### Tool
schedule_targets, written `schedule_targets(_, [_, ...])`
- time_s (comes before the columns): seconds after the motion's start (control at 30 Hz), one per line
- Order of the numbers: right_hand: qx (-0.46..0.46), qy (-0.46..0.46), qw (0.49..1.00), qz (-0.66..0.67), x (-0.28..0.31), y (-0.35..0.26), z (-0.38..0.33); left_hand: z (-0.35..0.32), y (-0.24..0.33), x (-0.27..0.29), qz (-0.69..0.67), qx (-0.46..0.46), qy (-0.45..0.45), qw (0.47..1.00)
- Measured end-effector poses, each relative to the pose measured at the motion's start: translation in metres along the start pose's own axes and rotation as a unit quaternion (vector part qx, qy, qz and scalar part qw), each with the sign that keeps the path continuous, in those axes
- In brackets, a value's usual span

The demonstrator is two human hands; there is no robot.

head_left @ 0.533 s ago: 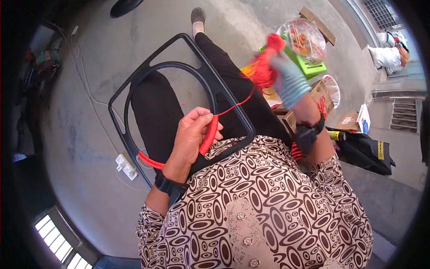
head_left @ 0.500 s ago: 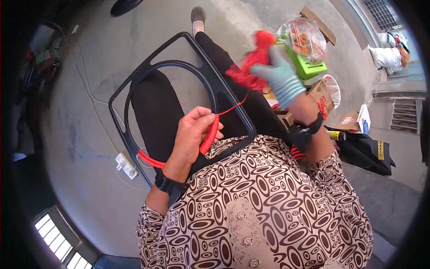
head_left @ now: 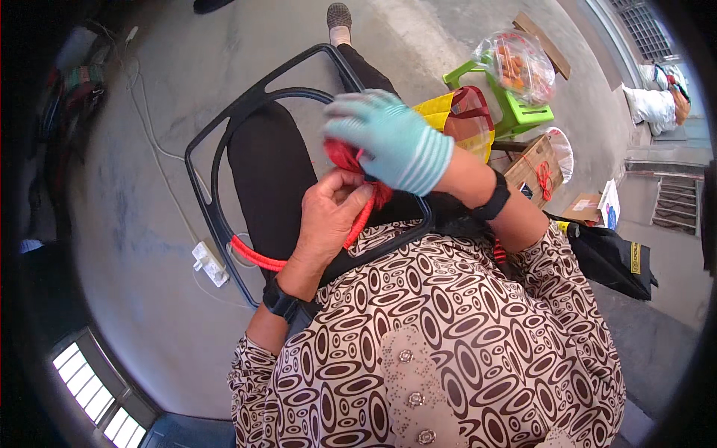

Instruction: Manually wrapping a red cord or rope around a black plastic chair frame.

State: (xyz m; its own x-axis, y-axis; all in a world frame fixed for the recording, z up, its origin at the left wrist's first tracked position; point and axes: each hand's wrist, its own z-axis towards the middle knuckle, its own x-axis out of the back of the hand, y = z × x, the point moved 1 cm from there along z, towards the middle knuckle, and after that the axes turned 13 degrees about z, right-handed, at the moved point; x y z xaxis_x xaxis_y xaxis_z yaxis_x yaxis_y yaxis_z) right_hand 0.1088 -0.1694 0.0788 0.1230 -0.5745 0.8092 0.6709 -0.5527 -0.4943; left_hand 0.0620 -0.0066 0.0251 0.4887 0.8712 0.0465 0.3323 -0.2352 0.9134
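Across my lap lies a black frame [head_left: 245,107] with a round inner ring. Tight coils of red cord [head_left: 258,259] cover the ring's near part. My bare left hand [head_left: 327,216] pinches the ring at the end of the coils, thumb against the cord. Just above it is my right hand [head_left: 392,142], in a light blue striped glove, closed around a loose red cord bundle [head_left: 342,153]. The bundle partly covers the ring there. The glove hides the right fingertips and part of the ring.
A green stool [head_left: 523,116] at the right carries a clear bag of orange pieces [head_left: 515,71]. Nearer are a yellow and red bag [head_left: 467,119], a cardboard box [head_left: 534,168] with red cord, and a black bag [head_left: 609,257]. A power strip [head_left: 210,263] lies on the floor at left.
My right hand has swung left and nearer with the red bundle, from beyond the frame's right side to over the ring beside my left hand. The left hand stays on the ring.
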Motion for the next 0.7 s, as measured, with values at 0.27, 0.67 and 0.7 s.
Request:
schedule_targets(0.27, [-0.039, -0.027, 0.996, 0.078, 0.019, -0.023, -0.049, 0.007, -0.008, -0.002, -0.266, 0.023, -0.117, 0.956])
schedule_targets(0.67, [-0.221, 0.291, 0.46, 0.809, 0.056, -0.011, -0.106, 0.008, -0.002, 0.004, -0.273, 0.075, -0.155, 0.946])
schedule_targets(0.7, [-0.215, 0.286, 0.464, 0.81, 0.055, 0.001, -0.12, 0.008, 0.001, 0.002, -0.271, 0.074, -0.159, 0.947])
